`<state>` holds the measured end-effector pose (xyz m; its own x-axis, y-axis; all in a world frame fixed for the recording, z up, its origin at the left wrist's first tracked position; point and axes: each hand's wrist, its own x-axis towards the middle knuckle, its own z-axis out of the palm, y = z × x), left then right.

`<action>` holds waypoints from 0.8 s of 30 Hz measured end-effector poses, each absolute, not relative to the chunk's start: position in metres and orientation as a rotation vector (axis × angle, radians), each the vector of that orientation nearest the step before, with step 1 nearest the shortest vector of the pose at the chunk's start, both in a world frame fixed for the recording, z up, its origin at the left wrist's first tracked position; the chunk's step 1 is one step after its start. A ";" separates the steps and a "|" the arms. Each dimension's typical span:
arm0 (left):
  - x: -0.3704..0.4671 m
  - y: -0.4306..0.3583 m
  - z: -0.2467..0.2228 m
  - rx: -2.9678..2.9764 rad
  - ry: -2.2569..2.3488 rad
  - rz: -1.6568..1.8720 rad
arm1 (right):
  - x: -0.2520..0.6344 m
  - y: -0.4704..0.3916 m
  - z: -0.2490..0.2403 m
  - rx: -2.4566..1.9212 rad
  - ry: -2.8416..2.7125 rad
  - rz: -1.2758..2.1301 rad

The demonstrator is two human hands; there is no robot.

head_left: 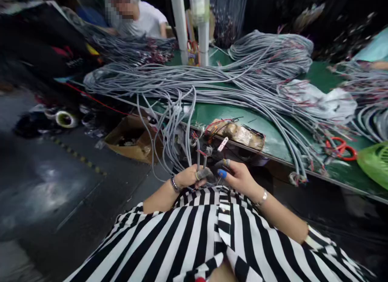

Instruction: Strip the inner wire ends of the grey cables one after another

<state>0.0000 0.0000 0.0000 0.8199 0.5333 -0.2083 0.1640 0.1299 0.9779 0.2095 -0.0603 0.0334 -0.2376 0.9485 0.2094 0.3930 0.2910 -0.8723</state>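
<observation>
My left hand (194, 177), with wrapped fingers and a bracelet at the wrist, is closed around grey cables (198, 154) near my lap. Their stripped ends with thin coloured wires point up toward the table edge. Close beside it on the right is my right hand (241, 180), a blue cover on the thumb and a wrap on the forefinger. Its thumb and fingers are drawn together; what lies between them is too small to make out. A looped bunch of grey cables (178, 128) hangs over the table edge to the left of my hands.
Long grey cable bundles (169, 78) lie across the green table (209, 112). A taped block (242, 134) sits at the front edge. Red-handled scissors (341, 148) and a green basket (376, 163) are at right. Below stands a cardboard box (130, 140). Another person (145, 21) sits at the back left.
</observation>
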 end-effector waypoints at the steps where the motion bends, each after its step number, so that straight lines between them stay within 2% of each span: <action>1: 0.002 0.000 -0.001 1.432 0.635 0.268 | 0.207 -0.058 0.033 -1.252 -1.745 0.928; 8: 0.012 0.002 -0.004 1.463 0.738 0.159 | 0.188 -0.044 0.029 -1.341 -1.514 0.910; 14: 0.012 -0.001 -0.003 1.254 0.696 0.372 | 0.194 -0.037 0.029 -1.247 -1.477 0.886; 19: 0.012 0.000 0.002 1.107 0.629 0.491 | 0.200 -0.031 0.032 -1.077 -1.258 1.167; 24: 0.014 0.005 0.005 1.098 0.578 0.421 | 0.202 -0.031 0.029 -0.891 -0.949 1.697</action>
